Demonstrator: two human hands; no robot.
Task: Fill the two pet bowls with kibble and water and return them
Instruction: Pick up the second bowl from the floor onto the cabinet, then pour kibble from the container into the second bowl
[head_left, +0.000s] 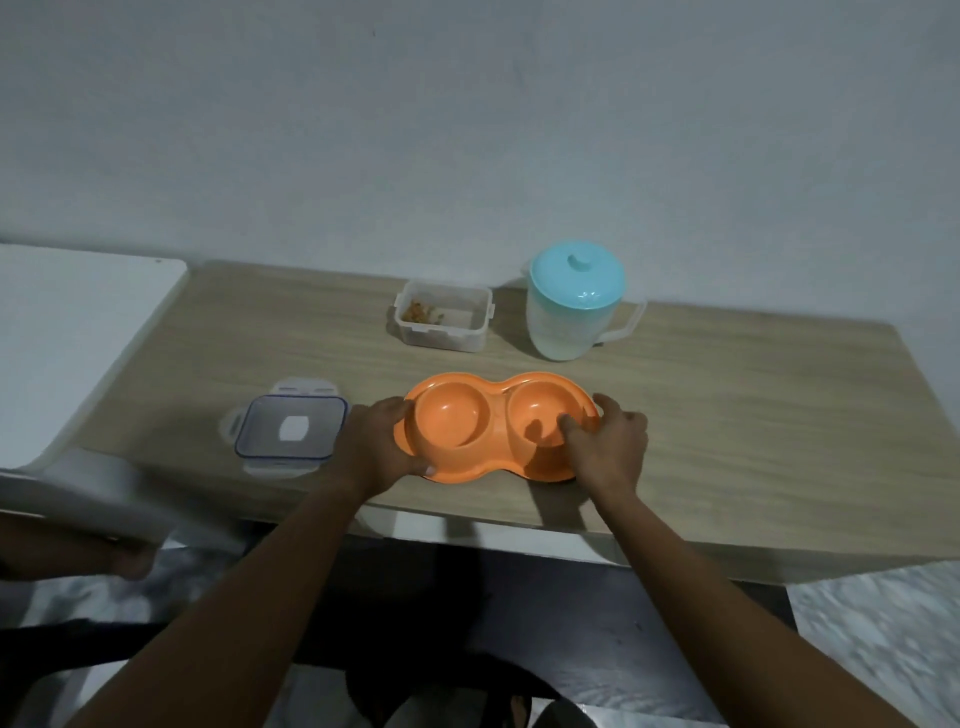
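An orange double pet bowl (467, 421) lies near the front edge of a wooden table (727, 415); both of its cups look empty. My left hand (376, 447) grips its left end, thumb under the front rim. My right hand (605, 441) grips its right end, thumb inside the right cup. Behind it stands an open clear container (443, 314) holding a little brown kibble. A translucent pitcher (571, 306) with a teal lid stands to the container's right.
The container's clear lid (288, 434) with a blue seal lies on the table left of the bowl. A white surface (78, 338) adjoins the table's left side. Another person's hand (130, 558) shows at lower left. Patterned floor lies below.
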